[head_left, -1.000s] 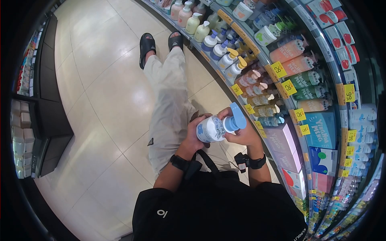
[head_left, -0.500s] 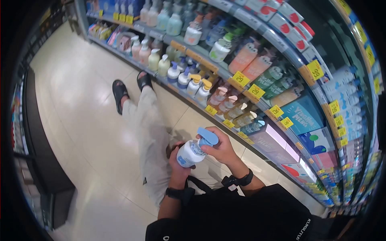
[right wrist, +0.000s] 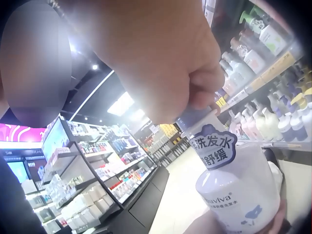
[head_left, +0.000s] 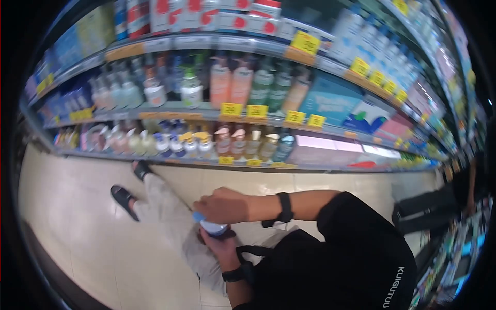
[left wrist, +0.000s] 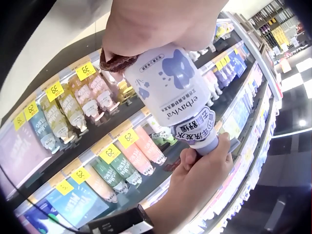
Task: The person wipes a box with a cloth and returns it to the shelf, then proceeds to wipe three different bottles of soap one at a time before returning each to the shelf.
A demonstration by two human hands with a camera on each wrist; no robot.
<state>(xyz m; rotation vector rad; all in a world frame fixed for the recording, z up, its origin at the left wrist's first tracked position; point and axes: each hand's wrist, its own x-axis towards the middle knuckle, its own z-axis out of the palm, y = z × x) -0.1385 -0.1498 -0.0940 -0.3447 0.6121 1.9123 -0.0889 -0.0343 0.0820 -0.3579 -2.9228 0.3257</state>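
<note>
A white pump bottle (head_left: 213, 227) with a blue pump head is between my hands, in front of my legs. My left hand (head_left: 222, 247) grips its lower body from below. Over the top, my right hand (head_left: 222, 205) is curled round the pump head, hiding most of it. In the left wrist view the bottle (left wrist: 170, 87) shows blue blotches and the word erbaviva, with a scalloped tag round the neck. A small dark brown thing (left wrist: 117, 62) lies against my left hand. In the right wrist view the right fingers (right wrist: 204, 87) close over the pump.
Shelves of pump bottles (head_left: 230, 82), boxes (head_left: 330, 101) and yellow price tags (head_left: 305, 42) run along the far side. Another person's dark-trousered legs (head_left: 421, 206) are at the right. A second display shelf (right wrist: 112, 165) stands across the tiled aisle (right wrist: 180, 195).
The head view has swung towards the shelves. My right hand has moved from the bottle's neck to over the pump head, its forearm now lying across. My left hand still holds the bottle.
</note>
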